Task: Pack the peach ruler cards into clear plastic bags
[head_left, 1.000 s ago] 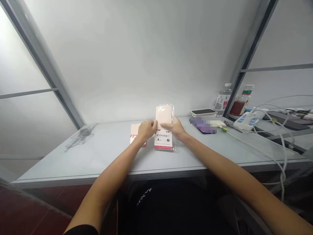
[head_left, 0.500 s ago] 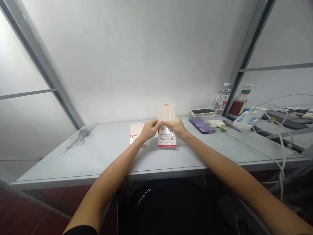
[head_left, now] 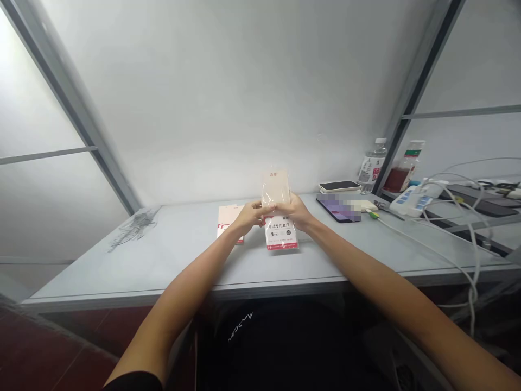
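Upright above the desk, both my hands hold a clear-wrapped ruler set packet (head_left: 281, 233), beige at the top and white with red and black print below. My left hand (head_left: 249, 216) pinches its left edge near the middle. On the right edge, my right hand (head_left: 299, 212) grips it, with the thumb across the front. The fingers behind the packet are hidden. A second packet of similar beige, white and red (head_left: 227, 215) lies on the desk behind my left hand, partly covered by it.
The grey desk (head_left: 171, 255) bears a black scribble-like patch (head_left: 136, 225) at left. At right are a phone with a purple screen (head_left: 336, 209), another phone (head_left: 340, 186), scissors (head_left: 386, 209), a water bottle (head_left: 372, 165), a bottle of red liquid (head_left: 405, 168), a power strip (head_left: 413, 200) and white cables (head_left: 472, 260).
The held packet has tilted a little, its lower end swinging slightly right. The fingers of my left hand have loosened and shifted at its edge. The view has moved slightly.
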`<state>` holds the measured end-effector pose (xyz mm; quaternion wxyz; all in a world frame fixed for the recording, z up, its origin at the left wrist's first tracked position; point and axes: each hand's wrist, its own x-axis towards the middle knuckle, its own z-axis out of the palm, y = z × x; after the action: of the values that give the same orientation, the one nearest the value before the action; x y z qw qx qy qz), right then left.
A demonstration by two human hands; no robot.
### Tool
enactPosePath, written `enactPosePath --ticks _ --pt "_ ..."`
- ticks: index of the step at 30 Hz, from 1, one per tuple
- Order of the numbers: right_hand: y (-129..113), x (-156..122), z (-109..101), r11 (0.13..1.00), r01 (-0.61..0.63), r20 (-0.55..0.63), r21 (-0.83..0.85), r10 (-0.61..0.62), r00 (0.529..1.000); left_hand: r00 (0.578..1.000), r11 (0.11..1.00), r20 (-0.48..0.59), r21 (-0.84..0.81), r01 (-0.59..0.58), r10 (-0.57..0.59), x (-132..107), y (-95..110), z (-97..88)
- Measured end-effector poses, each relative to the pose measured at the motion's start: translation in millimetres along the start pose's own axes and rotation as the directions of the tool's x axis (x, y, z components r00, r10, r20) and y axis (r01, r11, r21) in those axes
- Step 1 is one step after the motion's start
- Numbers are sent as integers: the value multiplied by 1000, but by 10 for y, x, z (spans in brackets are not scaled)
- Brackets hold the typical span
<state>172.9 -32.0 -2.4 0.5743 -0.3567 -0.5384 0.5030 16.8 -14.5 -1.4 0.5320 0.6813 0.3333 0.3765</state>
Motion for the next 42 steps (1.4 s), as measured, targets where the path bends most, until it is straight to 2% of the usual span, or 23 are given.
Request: enactPosePath --ticks 2,7,12,17,25,27,29,33,36,38,42 --pt "35 27 -19 999 25 54 39 -27 998 1000 1000 4 25 -10 10 0 8 -10" --pt "109 93 -57 1000 10 -9 29 -9 1000 1000 1000 27 10 7 -7 14 9 -37" --pt "108 94 -62 1000 16 22 20 -16 1000 998 997 47 -64 46 -43 26 -14 -59" --pt "79 82 -58 999 21 32 36 -22 999 998 994 62 -102 32 -25 29 3 -65" --pt "119 106 -50 998 35 -36 -49 -37 999 1000 1000 15 2 2 -2 48 -22 -45" --pt "124 113 -56 996 25 -27 -85 -27 999 1000 999 2 35 29 -30 56 -13 -61" --pt "143 123 -77 986 -21 -11 -163 20 1000 993 986 -61 127 105 -98 59 0 -102" --pt "251 151 -158 884 -61 -6 -464 66 998 938 879 -230 348 327 -258 39 -26 -212" --pt "360 169 -210 750 -37 -25 -661 27 999 889 693 -298 557 457 -347 21 -105 -240" --pt "408 178 -229 647 -24 -25 -762 8 1000 881 605 -344 641 473 -324 23 -157 -236" --pt "389 183 -264 463 -16 -43 -886 -48 998 899 631 -413 661 406 -146 52 -177 -290"
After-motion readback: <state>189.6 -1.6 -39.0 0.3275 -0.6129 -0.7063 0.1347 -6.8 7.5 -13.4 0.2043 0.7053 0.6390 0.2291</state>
